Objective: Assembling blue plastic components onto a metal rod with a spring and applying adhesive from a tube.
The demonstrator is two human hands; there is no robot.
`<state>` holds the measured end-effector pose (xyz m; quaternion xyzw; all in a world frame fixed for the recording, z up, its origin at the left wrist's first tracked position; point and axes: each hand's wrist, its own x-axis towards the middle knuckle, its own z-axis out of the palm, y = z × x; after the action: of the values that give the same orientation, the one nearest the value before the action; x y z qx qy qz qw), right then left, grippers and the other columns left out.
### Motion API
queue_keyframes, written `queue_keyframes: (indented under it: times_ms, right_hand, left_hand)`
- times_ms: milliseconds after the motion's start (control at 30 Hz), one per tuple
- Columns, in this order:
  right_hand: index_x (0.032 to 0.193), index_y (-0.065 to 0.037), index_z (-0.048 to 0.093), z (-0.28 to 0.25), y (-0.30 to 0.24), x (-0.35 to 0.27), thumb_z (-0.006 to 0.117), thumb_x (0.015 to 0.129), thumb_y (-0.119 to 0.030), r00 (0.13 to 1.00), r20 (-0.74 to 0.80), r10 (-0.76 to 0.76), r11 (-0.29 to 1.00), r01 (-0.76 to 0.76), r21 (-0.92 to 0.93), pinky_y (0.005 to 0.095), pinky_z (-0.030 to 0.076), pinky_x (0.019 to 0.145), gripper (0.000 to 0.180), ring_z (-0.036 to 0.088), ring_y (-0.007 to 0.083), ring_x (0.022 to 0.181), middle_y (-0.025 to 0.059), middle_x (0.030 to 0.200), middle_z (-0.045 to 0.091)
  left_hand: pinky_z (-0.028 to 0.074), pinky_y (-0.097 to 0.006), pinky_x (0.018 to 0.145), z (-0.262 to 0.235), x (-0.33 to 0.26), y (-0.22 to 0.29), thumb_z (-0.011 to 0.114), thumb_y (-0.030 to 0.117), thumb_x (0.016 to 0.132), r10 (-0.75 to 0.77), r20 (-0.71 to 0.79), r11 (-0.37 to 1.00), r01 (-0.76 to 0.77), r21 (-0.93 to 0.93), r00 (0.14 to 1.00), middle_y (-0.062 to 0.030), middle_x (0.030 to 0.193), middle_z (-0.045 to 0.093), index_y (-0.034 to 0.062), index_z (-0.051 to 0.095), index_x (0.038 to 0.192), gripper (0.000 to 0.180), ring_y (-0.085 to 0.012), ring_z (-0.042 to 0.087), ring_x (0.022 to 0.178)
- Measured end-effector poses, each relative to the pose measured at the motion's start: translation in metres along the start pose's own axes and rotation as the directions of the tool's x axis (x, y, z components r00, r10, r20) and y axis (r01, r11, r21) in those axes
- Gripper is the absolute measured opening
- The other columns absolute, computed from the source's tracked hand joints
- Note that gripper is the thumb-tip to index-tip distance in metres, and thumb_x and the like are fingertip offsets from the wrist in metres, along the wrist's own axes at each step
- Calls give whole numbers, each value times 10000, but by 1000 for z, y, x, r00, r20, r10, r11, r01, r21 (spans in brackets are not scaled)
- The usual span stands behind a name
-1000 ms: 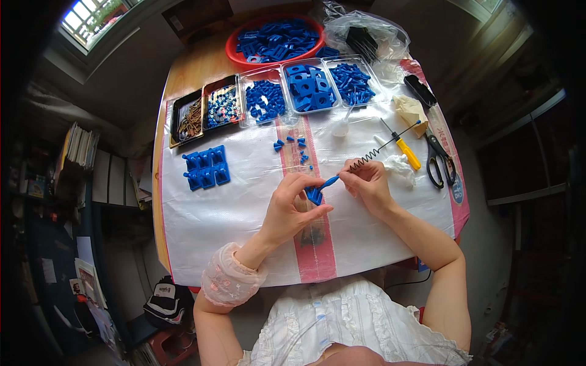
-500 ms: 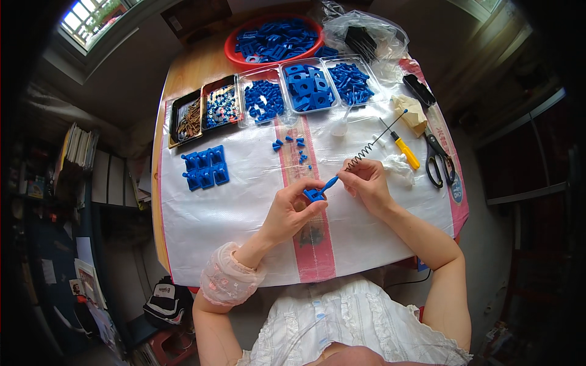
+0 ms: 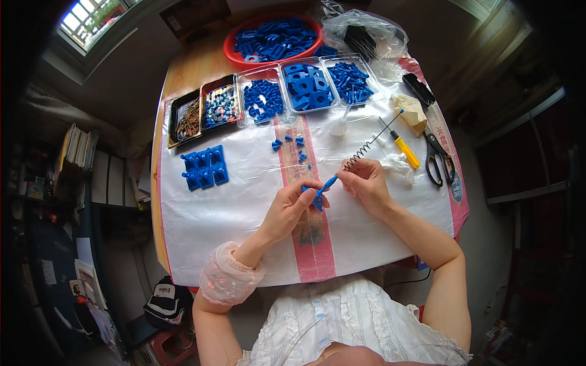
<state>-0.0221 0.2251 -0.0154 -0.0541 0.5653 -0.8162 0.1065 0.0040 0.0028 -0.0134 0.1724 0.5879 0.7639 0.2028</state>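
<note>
Pinched in my left hand (image 3: 285, 210) is a small blue plastic piece (image 3: 317, 202). A tapered blue stem (image 3: 330, 182) runs from it up to the fingertips of my right hand (image 3: 368, 186). These fingers are closed around the lower end of a black coil spring (image 3: 360, 156), which leans up and right into a thin straight rod with a small blue tip (image 3: 401, 111). Whether spring and stem are joined is hidden by my fingers. Beyond my hands lie several loose blue cone-shaped pieces (image 3: 289, 139) and tiny blue bits (image 3: 303, 157).
Along the back stand trays of blue parts (image 3: 309, 85), small beads (image 3: 221, 107) and brownish screws (image 3: 188, 119), before a red basin (image 3: 229, 52). Blue assembled pieces (image 3: 205, 168) sit left. To the right are a yellow-handled screwdriver (image 3: 407, 153), black scissors (image 3: 434, 165) and crumpled tissue (image 3: 400, 168).
The blue piece in my left hand has turned, now showing a different side. The spring's tip has swung slightly left. Both hands stay nearly in place.
</note>
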Motion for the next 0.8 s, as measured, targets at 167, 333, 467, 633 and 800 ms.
queue_keyframes:
  times_ms: [167, 333, 467, 633, 800]
  right_hand:
    - [883, 2, 716, -1, 0, 0, 726, 860, -29, 1000, 25, 9, 1000, -10, 20, 204, 402, 507, 40, 525, 51, 564, 12, 732, 651]
    - [889, -2, 722, 4, -7, 0, 726, 868, -49, 997, 69, 37, 999, -35, -31, 199, 404, 518, 52, 528, 48, 573, 7, 727, 648]
    - [875, -2, 727, 7, -10, 0, 727, 869, -56, 996, 70, 53, 995, -47, -88, 195, 396, 509, 55, 528, 42, 572, -3, 706, 637]
    - [857, -11, 734, 6, -8, -2, 735, 864, -61, 997, 70, 19, 987, -8, -163, 192, 370, 484, 51, 520, 34, 556, -16, 666, 620]
    - [826, -22, 717, 7, -7, -3, 745, 855, -47, 996, 84, 10, 983, 6, -183, 192, 364, 492, 47, 516, 27, 565, -25, 660, 602]
  left_hand:
    - [473, -199, 718, 1, 2, 2, 452, 337, 1065, -52, -26, 995, 50, -84, 998, -56, 940, 698, 52, 590, 1185, 338, -55, 605, 809]
    - [433, -174, 674, -2, 2, 3, 477, 328, 1056, -81, -30, 989, 77, -127, 996, -34, 923, 684, 56, 593, 1191, 325, -26, 553, 752]
    - [399, -156, 668, -2, 1, 4, 550, 275, 1028, -57, -80, 998, 54, -42, 995, 21, 910, 630, 50, 592, 1190, 281, -13, 518, 769]
    - [438, -171, 724, 3, 0, 20, 664, 141, 952, -46, -74, 998, 42, -52, 996, 35, 927, 588, 35, 586, 1185, 267, -30, 542, 840]
    - [486, -203, 750, 9, 1, 17, 687, 84, 922, -10, -158, 1000, 13, 18, 987, -2, 925, 622, 17, 612, 1117, 219, -52, 586, 854]
